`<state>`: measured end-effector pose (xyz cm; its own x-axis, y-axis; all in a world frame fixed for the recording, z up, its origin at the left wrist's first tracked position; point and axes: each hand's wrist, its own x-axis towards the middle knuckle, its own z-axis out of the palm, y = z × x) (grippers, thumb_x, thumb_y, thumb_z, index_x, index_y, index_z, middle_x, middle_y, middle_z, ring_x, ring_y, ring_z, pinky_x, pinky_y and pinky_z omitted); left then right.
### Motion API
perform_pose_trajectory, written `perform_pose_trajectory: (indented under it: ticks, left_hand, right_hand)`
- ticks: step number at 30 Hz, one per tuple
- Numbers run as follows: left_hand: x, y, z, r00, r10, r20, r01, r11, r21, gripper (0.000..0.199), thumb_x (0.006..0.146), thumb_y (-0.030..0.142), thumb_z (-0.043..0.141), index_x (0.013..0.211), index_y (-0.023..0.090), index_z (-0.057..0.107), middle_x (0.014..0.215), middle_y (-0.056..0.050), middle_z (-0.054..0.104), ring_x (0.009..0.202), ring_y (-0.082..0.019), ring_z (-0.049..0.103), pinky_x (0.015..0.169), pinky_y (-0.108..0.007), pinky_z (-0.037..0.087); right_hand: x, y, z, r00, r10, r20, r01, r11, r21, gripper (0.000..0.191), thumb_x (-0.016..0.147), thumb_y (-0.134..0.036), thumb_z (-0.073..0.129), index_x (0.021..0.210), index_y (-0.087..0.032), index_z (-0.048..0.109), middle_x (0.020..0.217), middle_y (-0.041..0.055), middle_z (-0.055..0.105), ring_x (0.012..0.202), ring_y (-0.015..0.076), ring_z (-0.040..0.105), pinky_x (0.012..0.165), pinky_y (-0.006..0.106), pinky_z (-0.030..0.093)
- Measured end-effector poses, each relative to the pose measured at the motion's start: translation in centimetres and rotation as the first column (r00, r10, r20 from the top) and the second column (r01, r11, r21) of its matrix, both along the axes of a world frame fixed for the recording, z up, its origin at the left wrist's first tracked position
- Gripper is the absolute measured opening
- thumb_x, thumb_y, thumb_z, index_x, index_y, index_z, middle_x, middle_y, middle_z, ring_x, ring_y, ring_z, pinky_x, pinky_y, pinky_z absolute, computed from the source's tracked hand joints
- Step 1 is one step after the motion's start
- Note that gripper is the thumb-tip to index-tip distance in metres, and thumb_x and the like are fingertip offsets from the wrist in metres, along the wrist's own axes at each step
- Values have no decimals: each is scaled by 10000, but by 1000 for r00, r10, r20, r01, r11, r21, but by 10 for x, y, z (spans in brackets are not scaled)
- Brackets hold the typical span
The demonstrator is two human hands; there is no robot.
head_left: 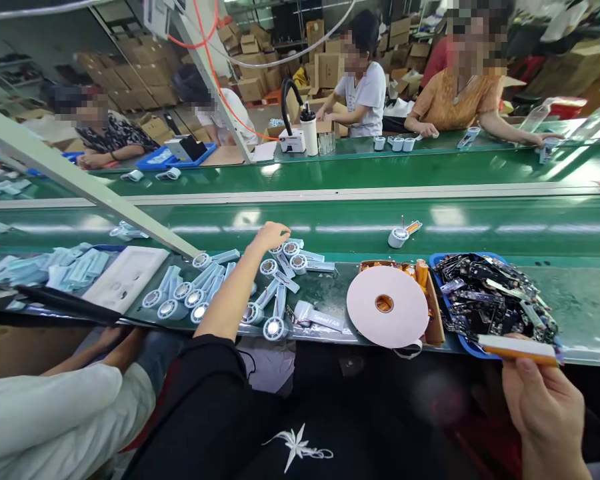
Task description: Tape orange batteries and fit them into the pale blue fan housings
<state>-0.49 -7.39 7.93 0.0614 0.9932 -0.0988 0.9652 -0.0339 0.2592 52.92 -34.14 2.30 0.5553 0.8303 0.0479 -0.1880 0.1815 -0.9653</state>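
Note:
My left hand (pixel 273 235) is stretched over a pile of pale blue handheld fans (pixel 275 327). Its fingers bend at the far end of the pile, close to a fan head (pixel 291 248); whether they grip anything is hidden. At the lower right, my right hand (pixel 543 393) pinches an orange battery (pixel 520 350) with a white strip along its top. The battery is held in front of a blue tray (pixel 445 293) heaped with small circuit boards (pixel 500 300). A fan marked "Speed FAN" (pixel 325 319) lies at the bench's near edge.
A large white tape roll (pixel 387 307) rests on a cardboard box (pixel 435 320) of orange batteries. One fan (pixel 399 237) lies on the green conveyor belt (pixel 340 227). A slanted metal post (pixel 95 193) crosses the left. Several co-workers sit opposite; another person's arm (pixel 95 350) is at left.

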Motion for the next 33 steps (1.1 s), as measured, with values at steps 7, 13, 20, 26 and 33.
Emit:
perform_pose_trajectory:
  ticks: [7,13,20,26,33]
  left_hand:
    - [-12,28,0,978,-143,-150,107,969,-224,532,905,624,523,981,157,766,959,19,804,952,-168,670,949,-237,493]
    - [15,88,-4,911,-265,-315,218,960,-177,445,924,439,449,1035,165,781,997,-97,801,906,-288,713,779,-321,523]
    - [127,103,-34,818,-520,-245,493,854,-167,355,1001,326,478,1204,311,769,1484,3,635,1280,-218,591,1062,-279,446]
    - [172,107,-60,788,-572,-227,538,820,-197,262,925,415,653,1087,288,814,1394,-82,653,1242,-314,575,1021,-390,478]
    - [184,115,-66,857,-496,-140,467,862,-195,210,892,346,700,1065,283,799,1172,-54,763,1122,-250,673,972,-320,492]
  right_hand:
    - [-3,22,8,998,-26,64,28,999,-35,676,654,-467,980,1216,-212,704,943,65,801,828,285,792,818,463,669]
    - [-11,58,24,979,164,120,-168,985,25,566,752,-457,928,1139,-295,548,910,9,807,854,284,809,683,391,689]
    - [-28,150,50,898,345,274,-360,933,6,528,783,-443,902,1179,-248,611,910,28,807,821,237,798,730,350,682]
    - [-73,271,40,659,577,483,-574,800,-173,519,800,-465,851,1223,-221,678,852,23,806,798,231,777,766,359,648]
    - [-125,341,6,158,608,778,-563,703,-435,338,925,-300,712,1253,-236,663,941,8,819,868,213,768,817,312,572]
